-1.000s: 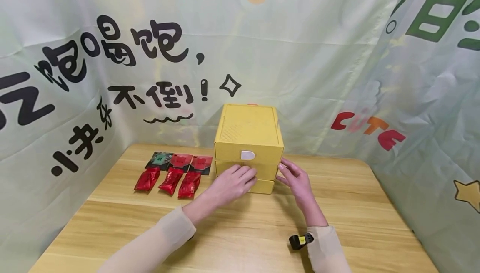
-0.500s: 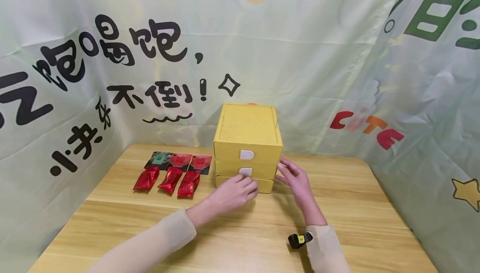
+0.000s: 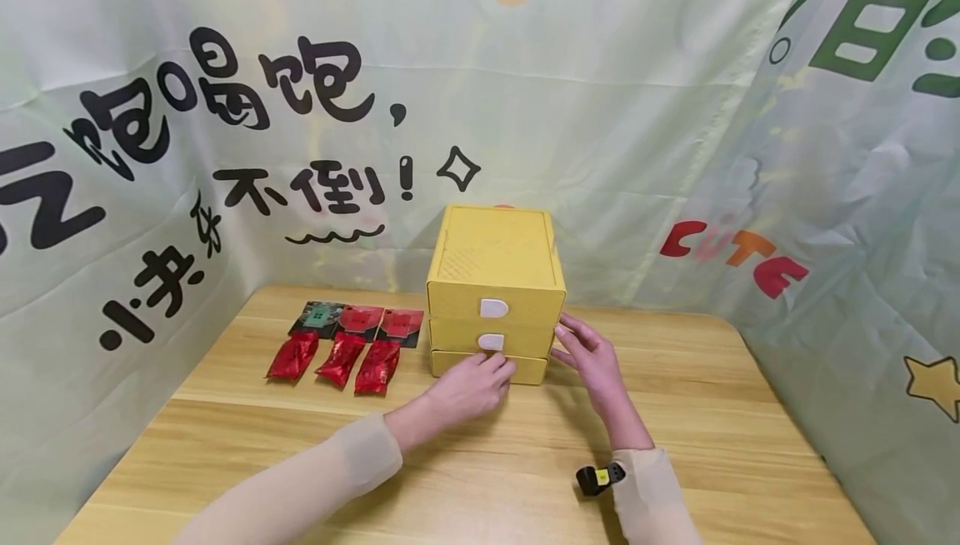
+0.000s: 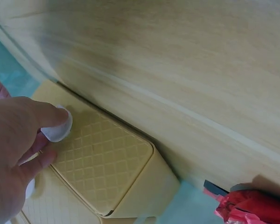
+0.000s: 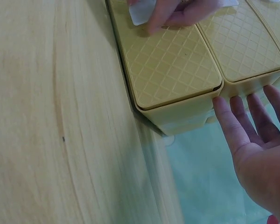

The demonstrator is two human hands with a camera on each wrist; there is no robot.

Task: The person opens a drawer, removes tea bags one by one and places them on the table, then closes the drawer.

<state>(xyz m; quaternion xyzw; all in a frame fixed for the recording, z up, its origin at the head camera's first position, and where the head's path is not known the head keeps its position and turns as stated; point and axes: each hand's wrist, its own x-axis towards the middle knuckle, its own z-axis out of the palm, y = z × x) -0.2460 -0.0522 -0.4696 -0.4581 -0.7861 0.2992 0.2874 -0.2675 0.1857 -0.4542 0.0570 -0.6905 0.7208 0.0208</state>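
Observation:
A yellow three-tier drawer box stands on the table, each drawer front waffle-patterned. The top drawer and middle drawer each show a white handle. My left hand is at the bottom drawer. In the left wrist view, its thumb and fingers pinch the bottom drawer's white handle. My right hand rests its straight, spread fingertips against the box's right side. The right wrist view shows those fingers along the side wall.
Left of the box lie three red foil packets in a row. Behind them are three printed cards, one green and two red. A black device sits at my right wrist. Printed cloth hangs behind the wooden table.
My left hand has gone down from the middle drawer to the bottom drawer's handle, uncovering the middle handle. My right hand stays at the box's side.

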